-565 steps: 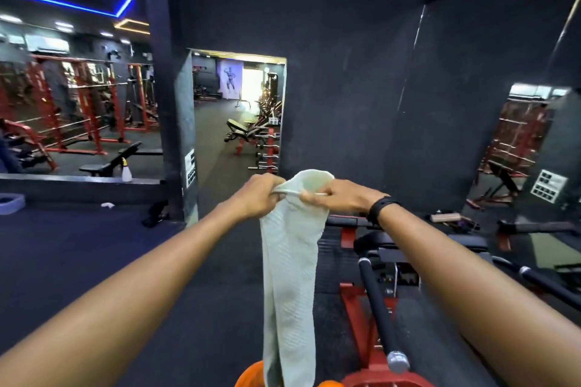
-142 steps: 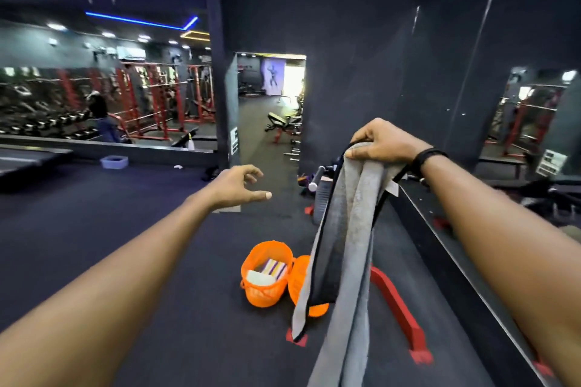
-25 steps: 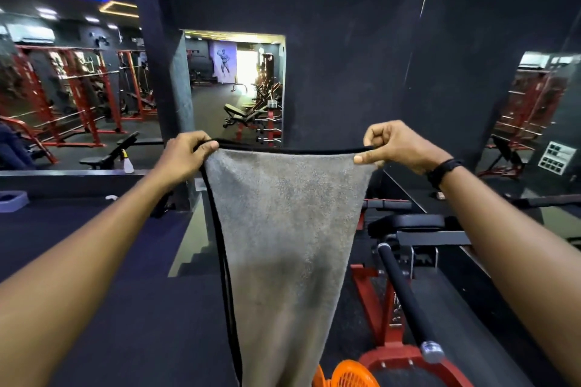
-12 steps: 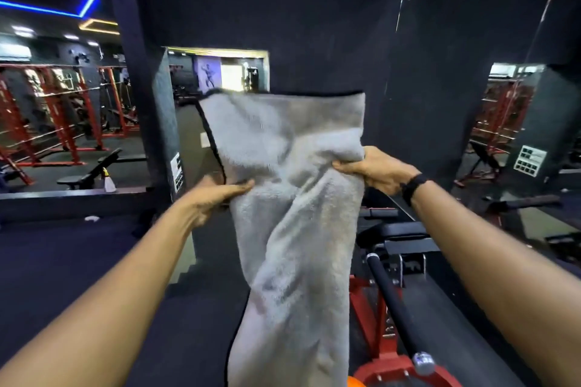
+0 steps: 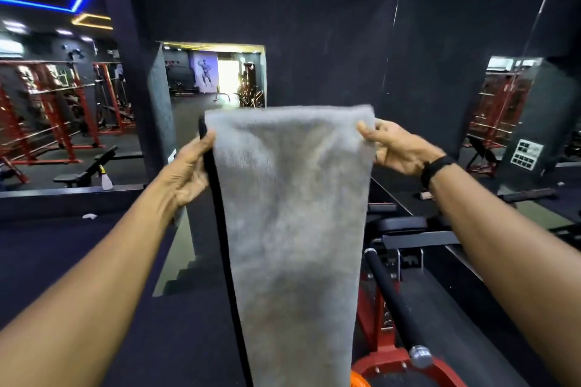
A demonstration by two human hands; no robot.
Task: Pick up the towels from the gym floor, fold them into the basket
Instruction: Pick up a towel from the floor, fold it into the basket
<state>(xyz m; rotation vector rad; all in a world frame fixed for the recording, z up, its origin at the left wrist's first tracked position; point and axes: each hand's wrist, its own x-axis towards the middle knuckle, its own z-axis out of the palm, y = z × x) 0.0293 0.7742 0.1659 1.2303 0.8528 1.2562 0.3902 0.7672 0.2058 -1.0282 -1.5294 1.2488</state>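
Looking through the head view, I see a grey towel [image 5: 295, 229] with a black edge hanging lengthwise at chest height, between both arms. My left hand [image 5: 191, 170] pinches its upper left corner, thumb on the front. My right hand [image 5: 397, 148] grips the upper right corner. An orange basket [image 5: 358, 382] barely shows at the bottom edge, beside a red machine frame [image 5: 393, 361].

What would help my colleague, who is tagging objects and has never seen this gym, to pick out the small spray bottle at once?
Start at the red racks on the far left. In front of them stands a black bench, and the spray bottle stands by the bench's near end, at the dark ledge. It is pale with a yellow top, the only light, upright thing among dark equipment.
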